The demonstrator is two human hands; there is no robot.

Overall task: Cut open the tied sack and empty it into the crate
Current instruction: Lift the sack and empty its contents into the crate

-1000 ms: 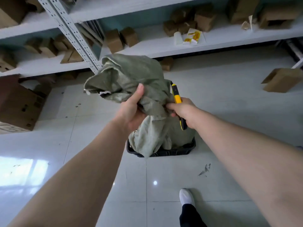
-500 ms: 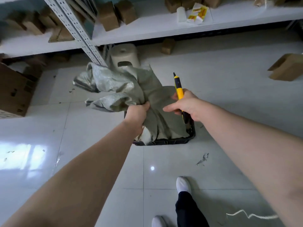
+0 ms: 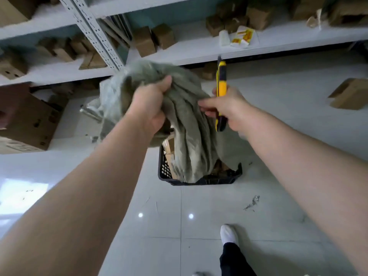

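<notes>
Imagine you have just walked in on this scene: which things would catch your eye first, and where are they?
The crumpled grey-green sack, in the centre of the view, is bunched in the left hand and hangs down into the black crate on the floor. Just right of it, the yellow utility knife stands out in the right hand, pointing up. Cardboard boxes are scattered on the white shelves behind.

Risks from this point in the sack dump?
1. The right hand pinches the sack while also holding the utility knife; whether the blade is out is unclear, so a slip may cut cloth or fingers.
2. The left hand holds the sack high above the crate; contents could bounce out.
</notes>
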